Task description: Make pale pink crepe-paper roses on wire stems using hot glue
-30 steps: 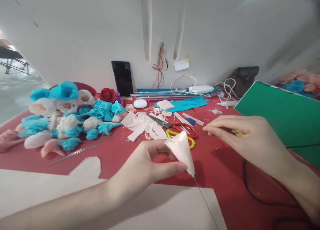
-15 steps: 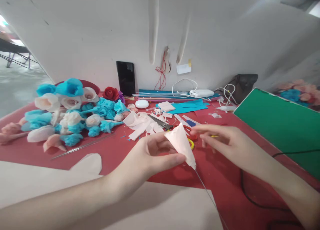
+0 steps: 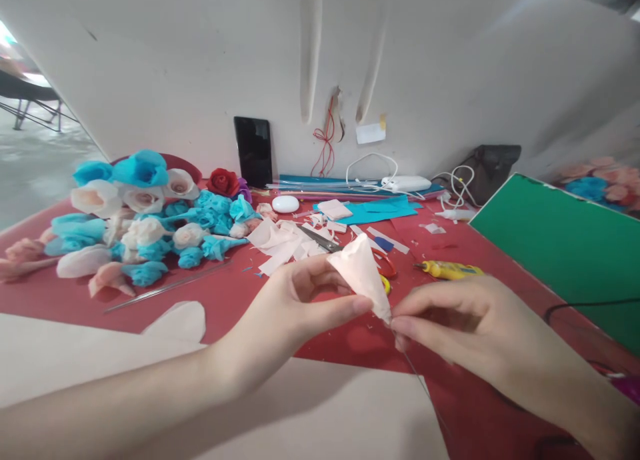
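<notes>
My left hand (image 3: 295, 313) pinches a pale pink paper cone (image 3: 361, 273), a rolled petal on a thin wire stem (image 3: 420, 383) that runs down and to the right. My right hand (image 3: 470, 333) pinches the cone's pointed base where the wire comes out, thumb and forefinger closed on it. Both hands hover over the red table (image 3: 450, 247). A yellow glue gun (image 3: 447, 269) lies just beyond my right hand. Scissors with yellow and red handles (image 3: 383, 273) lie partly hidden behind the cone.
A heap of blue, white and pink paper flowers (image 3: 140, 227) fills the left. Paper scraps (image 3: 285, 240), a black phone (image 3: 254, 152), white cables and a charger (image 3: 403, 182) lie at the back. A green board (image 3: 570, 247) leans at right; pale paper sheets (image 3: 100, 367) lie near me.
My right hand has come back from the glue gun's spot toward me and closed on the cone's tip. The glue gun now lies uncovered. The left hand has kept hold of the cone.
</notes>
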### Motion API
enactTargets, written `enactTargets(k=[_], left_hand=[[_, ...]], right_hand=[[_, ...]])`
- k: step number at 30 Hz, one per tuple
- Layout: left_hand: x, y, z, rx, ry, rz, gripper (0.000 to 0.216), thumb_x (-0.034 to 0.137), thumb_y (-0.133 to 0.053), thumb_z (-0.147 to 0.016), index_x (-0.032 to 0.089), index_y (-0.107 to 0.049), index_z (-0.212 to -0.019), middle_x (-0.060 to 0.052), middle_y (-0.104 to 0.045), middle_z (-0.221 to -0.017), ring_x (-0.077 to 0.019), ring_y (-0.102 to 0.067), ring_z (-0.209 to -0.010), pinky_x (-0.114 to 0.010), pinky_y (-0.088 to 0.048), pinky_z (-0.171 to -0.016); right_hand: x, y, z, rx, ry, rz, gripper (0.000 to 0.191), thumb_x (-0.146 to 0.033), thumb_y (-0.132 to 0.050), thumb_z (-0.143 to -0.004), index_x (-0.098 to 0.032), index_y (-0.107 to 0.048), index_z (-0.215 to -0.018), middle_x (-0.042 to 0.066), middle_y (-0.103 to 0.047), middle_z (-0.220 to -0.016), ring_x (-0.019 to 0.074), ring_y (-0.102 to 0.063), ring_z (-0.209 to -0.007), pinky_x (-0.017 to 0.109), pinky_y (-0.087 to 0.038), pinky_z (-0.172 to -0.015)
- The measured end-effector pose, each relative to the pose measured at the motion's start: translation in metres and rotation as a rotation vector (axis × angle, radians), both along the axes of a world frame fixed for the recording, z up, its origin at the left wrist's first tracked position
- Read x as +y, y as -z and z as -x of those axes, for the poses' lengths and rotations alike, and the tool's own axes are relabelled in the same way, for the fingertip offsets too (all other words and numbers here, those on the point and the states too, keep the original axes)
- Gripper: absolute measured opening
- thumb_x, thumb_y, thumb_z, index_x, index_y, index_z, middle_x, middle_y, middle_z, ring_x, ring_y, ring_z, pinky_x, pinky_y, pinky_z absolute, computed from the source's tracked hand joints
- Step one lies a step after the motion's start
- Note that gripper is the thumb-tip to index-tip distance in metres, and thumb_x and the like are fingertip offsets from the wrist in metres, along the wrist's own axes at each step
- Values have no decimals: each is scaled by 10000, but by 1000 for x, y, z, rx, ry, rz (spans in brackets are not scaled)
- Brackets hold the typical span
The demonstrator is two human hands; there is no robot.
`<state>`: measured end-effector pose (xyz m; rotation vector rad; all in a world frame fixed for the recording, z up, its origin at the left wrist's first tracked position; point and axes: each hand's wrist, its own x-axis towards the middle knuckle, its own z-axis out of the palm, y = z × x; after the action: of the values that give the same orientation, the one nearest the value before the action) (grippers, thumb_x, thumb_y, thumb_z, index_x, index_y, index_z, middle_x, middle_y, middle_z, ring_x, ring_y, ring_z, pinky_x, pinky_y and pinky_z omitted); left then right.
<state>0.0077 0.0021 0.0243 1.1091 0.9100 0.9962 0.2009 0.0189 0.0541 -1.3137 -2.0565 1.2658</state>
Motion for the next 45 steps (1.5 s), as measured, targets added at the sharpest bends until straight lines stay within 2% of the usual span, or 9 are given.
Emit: enactTargets(k=[6, 8, 12, 17, 26, 29, 35, 40, 45], left_hand=[[2, 0, 1, -21, -36, -7, 179, 288, -688, -790, 200, -646, -941, -15, -715, -941, -179, -649, -912, -261, -506, -837], [2, 0, 1, -25, -37, -10, 166, 284, -690, -791, 208, -650, -933, -2, -715, -930, -163, -649, -903, -240, -503, -834], [1, 1, 2, -4, -32, -1, 150, 295, -696, -786, 208, -640, -894, 12, -709, -909, -152, -649, -895, -222, -498, -822], [0, 1, 1, -6, -34, -4, 138, 255, -696, -784, 194, -649, -899, -8, -727, -959, -175, -662, -935, -230, -504, -822], [2, -2, 0, 2, -12, -16, 104, 221, -696, -785, 196, -676, -885, 9, -739, -920, -146, -675, -899, -184, -508, -797], [3, -1, 1, 7, -22, -2, 118, 238, -705, -778, 185, -663, -875, -2, -733, -896, -148, -669, -870, -194, -511, -776], [4, 0, 5, -37, -24, -45, 96, 239, -691, -796, 194, -649, -871, 3, -725, -906, -154, -667, -875, -211, -516, -802], [5, 0, 5, -78, -18, -66, 100, 240, -673, -819, 211, -655, -912, 21, -722, -930, -135, -658, -907, -188, -513, -834], [5, -2, 4, -117, -14, -89, 78, 217, -651, -840, 219, -659, -917, 38, -725, -974, -116, -657, -912, -179, -511, -863]], right_hand=[[9, 10, -9, -194, 7, -424, 193, -292, -519, -854, -209, -664, -756, 12, -672, -799, 157, -594, -708, 259, -419, -599], [15, 14, -11, -272, 16, -466, 231, -290, -477, -877, -187, -634, -743, 22, -650, -748, 156, -570, -673, 276, -381, -591], [18, 14, -10, -106, 19, -198, 437, -415, -430, -917, -166, -548, -578, -3, -536, -576, 88, -424, -499, 250, -312, -515], [11, 6, -1, 118, 38, 153, 161, -361, -707, -720, -202, -686, -722, -6, -617, -791, 67, -440, -557, 196, -319, -484], [9, 12, -5, 215, -45, 291, 244, -374, -670, -792, -161, -652, -674, -40, -410, -544, 37, -301, -462, 196, -208, -432], [8, 9, -6, 229, -33, 277, 249, -379, -667, -794, -156, -640, -687, -29, -440, -575, 37, -309, -460, 208, -193, -432], [12, 7, -5, 71, 36, -34, 192, -355, -571, -854, -185, -597, -770, -26, -529, -695, 53, -337, -502, 206, -252, -451], [32, 28, -16, -414, 78, -517, 189, -294, -402, -893, -195, -479, -752, -21, -507, -591, 112, -425, -520, 238, -283, -505], [49, 41, -22, -500, 212, -626, 338, -380, -449, -845, -178, -485, -577, 13, -424, -464, 130, -336, -439, 276, -179, -480]])
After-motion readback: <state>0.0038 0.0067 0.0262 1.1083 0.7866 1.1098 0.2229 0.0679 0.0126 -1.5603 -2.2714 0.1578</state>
